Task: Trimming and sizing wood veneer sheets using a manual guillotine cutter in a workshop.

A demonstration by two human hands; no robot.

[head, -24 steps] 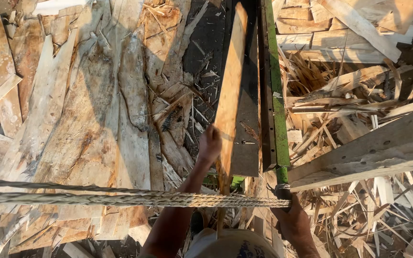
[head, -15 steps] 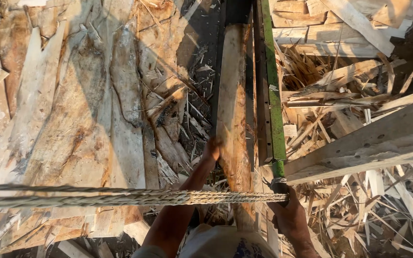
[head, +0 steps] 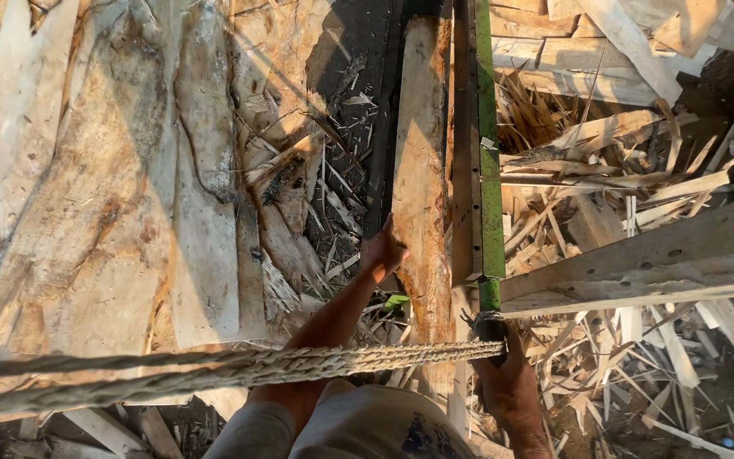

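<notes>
The rough wooden plank [head: 422, 170], angled 0.8 s ago, now lies parallel against the green rail [head: 488, 144]. The left hand [head: 381, 249] has shifted to the plank's left edge.

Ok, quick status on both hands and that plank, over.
Left hand flat against the plank's left edge. Right hand low on the green bar, where the rope is tied. Wood scraps piled to the right.
</notes>
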